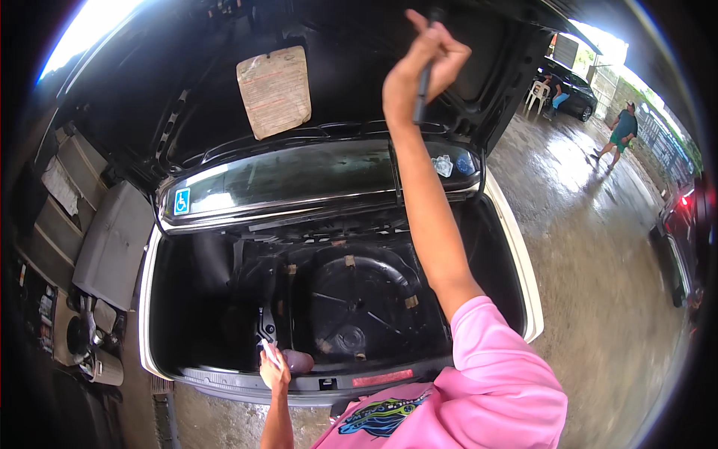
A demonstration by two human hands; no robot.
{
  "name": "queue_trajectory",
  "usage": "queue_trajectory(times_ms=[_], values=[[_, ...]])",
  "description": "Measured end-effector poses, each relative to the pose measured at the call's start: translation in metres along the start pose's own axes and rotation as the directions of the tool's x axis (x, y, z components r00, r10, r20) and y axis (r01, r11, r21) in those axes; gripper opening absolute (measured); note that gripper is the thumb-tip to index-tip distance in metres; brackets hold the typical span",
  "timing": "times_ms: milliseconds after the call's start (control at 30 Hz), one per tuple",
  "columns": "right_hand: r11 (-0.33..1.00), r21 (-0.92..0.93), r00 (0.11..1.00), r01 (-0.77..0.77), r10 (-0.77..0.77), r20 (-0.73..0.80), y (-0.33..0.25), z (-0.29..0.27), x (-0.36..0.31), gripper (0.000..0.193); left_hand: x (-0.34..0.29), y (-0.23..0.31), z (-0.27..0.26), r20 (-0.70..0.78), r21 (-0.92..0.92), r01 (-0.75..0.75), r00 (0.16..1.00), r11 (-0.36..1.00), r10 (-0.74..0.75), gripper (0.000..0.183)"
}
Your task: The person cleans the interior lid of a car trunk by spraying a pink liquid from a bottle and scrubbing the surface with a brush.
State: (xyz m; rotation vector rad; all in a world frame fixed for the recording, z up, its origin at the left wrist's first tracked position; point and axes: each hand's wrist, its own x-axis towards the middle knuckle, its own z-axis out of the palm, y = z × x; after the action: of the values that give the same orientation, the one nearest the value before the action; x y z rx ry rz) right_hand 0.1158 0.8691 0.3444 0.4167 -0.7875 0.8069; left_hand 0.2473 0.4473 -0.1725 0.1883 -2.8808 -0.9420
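I stand at the open boot of a white car [529, 280]. My left hand [274, 372] is low at the boot's rear sill, closed round a spray bottle with a white trigger head and a translucent pinkish body [299, 362]. Raised in front of the boot lid [351, 67], my right hand [422, 66] is closed on a slim black stick-like tool [422, 93]; its exact kind does not show. Below, the bare black boot floor [321, 299] has a round spare-wheel well [359, 292] with several tan patches round it.
A worn paper sheet [275, 91] is stuck inside the lid. At left stand a grey padded panel [112, 247] and a pale bucket [106, 369]. To the right, on wet concrete [576, 217], a person walks [622, 131]; another is beside a white chair [537, 95]. Dark cars [576, 90] stand there.
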Motion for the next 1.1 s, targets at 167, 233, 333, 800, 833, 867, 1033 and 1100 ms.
queue_trajectory(times_ms=[167,233,333,800,833,867,1033,1100], values=[[0.981,-0.15,0.941,0.119,-0.064,0.331,0.004,0.003,-0.029,0.015,-0.003,0.004,-0.004,0.031,0.035,-0.025,0.999,0.999,0.024,0.045],[0.988,0.041,0.981,-0.151,0.145,0.127,-0.002,-0.009,0.001,0.015,0.001,0.011,-0.004,0.041,0.041,0.026,0.999,0.999,-0.027,0.047],[0.998,-0.01,0.991,-0.057,0.058,0.117,-0.003,-0.014,0.005,0.016,0.002,0.005,-0.002,0.017,0.045,-0.091,0.996,0.995,0.091,0.048],[0.995,-0.096,0.987,0.024,-0.039,-0.155,0.012,-0.043,0.037,0.021,-0.003,0.016,-0.006,0.001,0.022,-0.022,1.0,1.0,0.022,0.049],[0.986,-0.159,0.991,-0.055,0.073,0.11,-0.001,-0.042,0.022,0.019,-0.004,0.008,-0.006,-0.012,0.032,-0.015,1.0,0.999,0.015,0.049],[0.964,-0.249,0.916,-0.099,0.186,0.356,-0.018,-0.041,0.013,0.019,-0.001,0.009,-0.006,-0.015,0.04,-0.025,1.0,0.999,0.025,0.049],[0.988,-0.135,0.994,0.07,-0.081,-0.077,0.036,-0.077,0.064,0.016,0.002,0.009,0.001,0.012,0.044,-0.039,0.999,0.998,0.039,0.047],[0.97,-0.208,0.978,0.126,-0.087,0.189,0.018,-0.071,0.042,0.017,-0.001,0.002,0.0,0.001,0.055,-0.065,0.998,0.996,0.065,0.048]])
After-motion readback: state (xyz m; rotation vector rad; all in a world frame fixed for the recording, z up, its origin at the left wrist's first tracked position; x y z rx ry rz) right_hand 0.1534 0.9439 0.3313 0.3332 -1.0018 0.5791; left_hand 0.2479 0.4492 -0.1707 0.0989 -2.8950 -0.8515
